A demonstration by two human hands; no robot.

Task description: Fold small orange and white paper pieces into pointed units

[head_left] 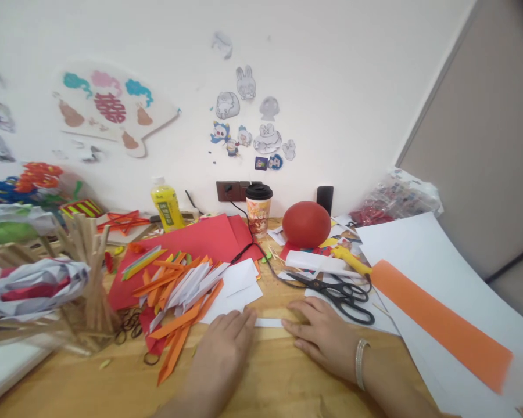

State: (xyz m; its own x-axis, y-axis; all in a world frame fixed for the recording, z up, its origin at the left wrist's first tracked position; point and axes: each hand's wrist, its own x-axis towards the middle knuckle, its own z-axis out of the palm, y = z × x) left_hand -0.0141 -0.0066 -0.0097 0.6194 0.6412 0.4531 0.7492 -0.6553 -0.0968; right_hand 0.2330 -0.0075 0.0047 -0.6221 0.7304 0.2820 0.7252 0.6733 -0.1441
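Note:
A narrow white paper strip (269,323) lies flat on the wooden table between my two hands. My left hand (226,342) presses its left end with the fingers held together. At the right end, my right hand (325,337), with a bracelet on its wrist, holds the strip under its fingertips. To the left of my left hand is a heap of folded orange and white paper strips (183,290). White paper sheets (242,281) lie just beyond it. Black-handled scissors (340,293) rest beyond my right hand.
A red balloon (306,224), a lidded paper cup (258,212) and a yellow bottle (167,206) stand near the wall. A yellow glue gun (352,259) lies near the scissors. Orange paper (440,322) sits on white sheets at right; wooden sticks (87,249) crowd the left.

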